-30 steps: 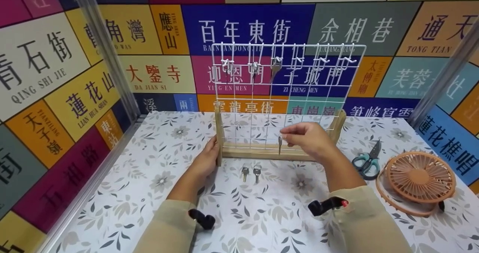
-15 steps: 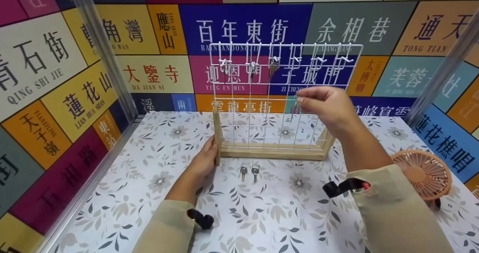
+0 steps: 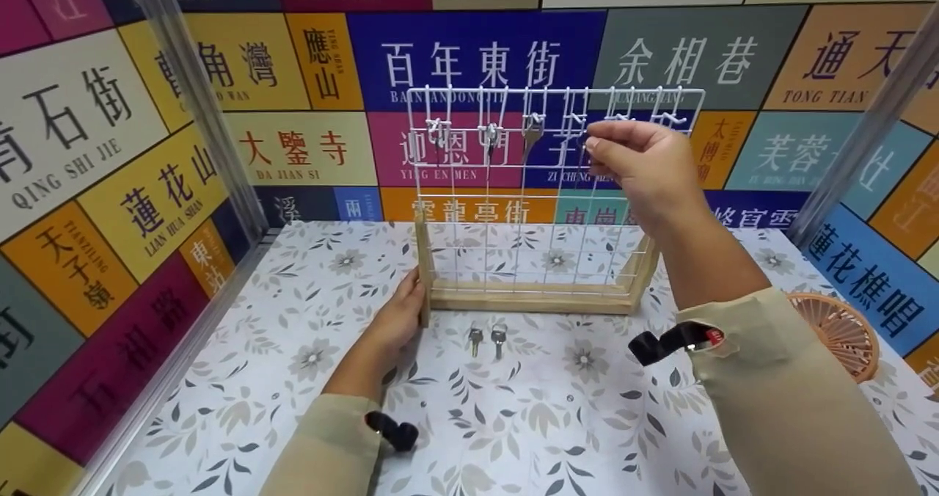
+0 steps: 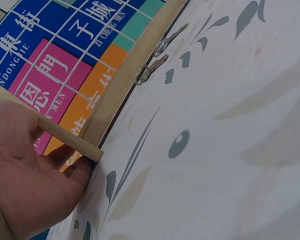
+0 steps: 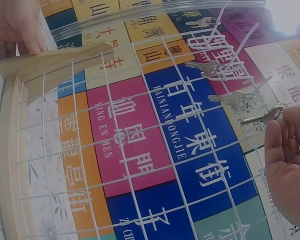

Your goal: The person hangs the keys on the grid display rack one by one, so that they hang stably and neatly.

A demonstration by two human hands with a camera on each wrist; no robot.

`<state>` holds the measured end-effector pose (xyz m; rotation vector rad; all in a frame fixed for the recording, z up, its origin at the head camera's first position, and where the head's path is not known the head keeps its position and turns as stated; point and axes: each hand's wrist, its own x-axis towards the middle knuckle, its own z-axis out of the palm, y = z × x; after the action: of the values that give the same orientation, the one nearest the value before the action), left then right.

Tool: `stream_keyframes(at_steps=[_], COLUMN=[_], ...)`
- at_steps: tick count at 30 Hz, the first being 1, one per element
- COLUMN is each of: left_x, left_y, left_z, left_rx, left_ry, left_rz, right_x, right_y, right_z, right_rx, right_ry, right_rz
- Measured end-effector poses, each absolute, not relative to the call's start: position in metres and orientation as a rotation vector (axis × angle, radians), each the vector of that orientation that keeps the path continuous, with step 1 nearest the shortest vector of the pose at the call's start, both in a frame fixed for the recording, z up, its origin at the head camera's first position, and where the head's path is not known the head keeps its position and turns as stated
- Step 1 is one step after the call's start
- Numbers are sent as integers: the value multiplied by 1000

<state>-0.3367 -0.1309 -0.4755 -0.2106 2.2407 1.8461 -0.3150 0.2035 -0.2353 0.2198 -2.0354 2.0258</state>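
My left hand [image 3: 400,311] grips the left wooden post [image 4: 70,138] of a white wire grid rack [image 3: 528,304], thumb on one side and fingers on the other. High in front of the grid, my right hand [image 3: 653,173] pinches a metal key [image 5: 260,117] by its head, the blade hanging down close to the fourth hook [image 3: 576,119]. Whether its ring touches that hook cannot be made out. Three keys hang on the hooks to the left, the nearest being a hanging key [image 5: 236,101]. Two more, a left key [image 3: 475,340] and a right key [image 3: 499,340], lie before the base.
An orange fan [image 3: 843,334] stands at the right, partly behind the right sleeve [image 3: 792,393]. Behind the rack is a wall of coloured signs [image 3: 477,56]. Further hooks [image 3: 671,119] line the grid's right side. A floral cloth [image 3: 543,422] covers the table.
My right hand has lifted the key from low by the grid up to the fourth hook. My left hand keeps its place. The scissors on the right have gone out of sight behind my arm.
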Motion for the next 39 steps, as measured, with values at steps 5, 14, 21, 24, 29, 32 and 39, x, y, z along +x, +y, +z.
stream_keyframes(at_steps=[5, 14, 21, 24, 29, 32, 39], left_x=[-336, -336, -336, -336, -335, -334, -334], left_y=[-130, -130, -130, -130, -131, -132, -130], left_z=[-476, -476, -476, -476, -476, -475, -471], left_rx=[-181, -230, -261, -252, -241, -204, -222], left_ry=[2206, 2200, 2228, 2236, 2235, 2248, 2275], left_rz=[1884, 1869, 1839, 1837, 1847, 1846, 1810], right_x=[-316, -322, -325, -325, -325, -323, -320], right_y=[201, 192, 187, 184, 183, 184, 181], right_z=[-233, -236, -236, -237, -242, -247, -271], right_rx=[227, 153, 125, 126, 137, 144, 218], right_ry=[-1964, -1884, -1898, -1919, -1910, -1889, -1802], right_rz=[2038, 2014, 1979, 1930, 1903, 1918, 1996])
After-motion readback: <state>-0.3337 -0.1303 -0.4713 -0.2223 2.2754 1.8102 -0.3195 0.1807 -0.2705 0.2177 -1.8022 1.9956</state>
